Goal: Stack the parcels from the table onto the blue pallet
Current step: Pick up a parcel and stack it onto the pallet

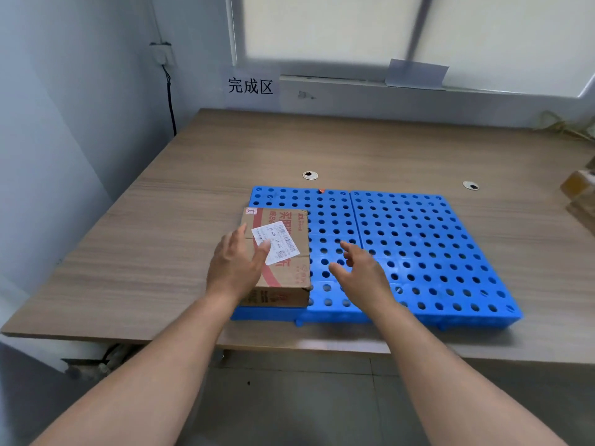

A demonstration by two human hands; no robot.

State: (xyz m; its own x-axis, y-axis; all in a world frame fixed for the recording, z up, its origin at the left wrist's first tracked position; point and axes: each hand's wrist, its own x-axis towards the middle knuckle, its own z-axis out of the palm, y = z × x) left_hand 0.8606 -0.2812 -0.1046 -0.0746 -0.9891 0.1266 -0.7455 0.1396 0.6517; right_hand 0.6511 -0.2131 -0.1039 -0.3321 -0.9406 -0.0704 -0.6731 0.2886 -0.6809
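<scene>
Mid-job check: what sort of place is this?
Probably a parcel sorting room: a labelled cardboard parcel sits on a blue pallet on a wooden table, with a paper sign on the wall.

Wooden table [180, 201] against pale blue walls [64, 107], blinded window [354, 27] behind, grey tiled floor [289, 407]

The scene is bright and evenly lit. Soft daylight comes diffused through the frosted window [322, 27] beyond the far edge of the counter [161, 252]. Shadows are faint: a dim band under the counter's near edge and a thin one beside the parcel [289, 278] on the blue pallet [418, 252]. No harsh glare shows. The wide lens bows the walls and counter edges, and the cartons [579, 194] at the right edge are smeared.
</scene>
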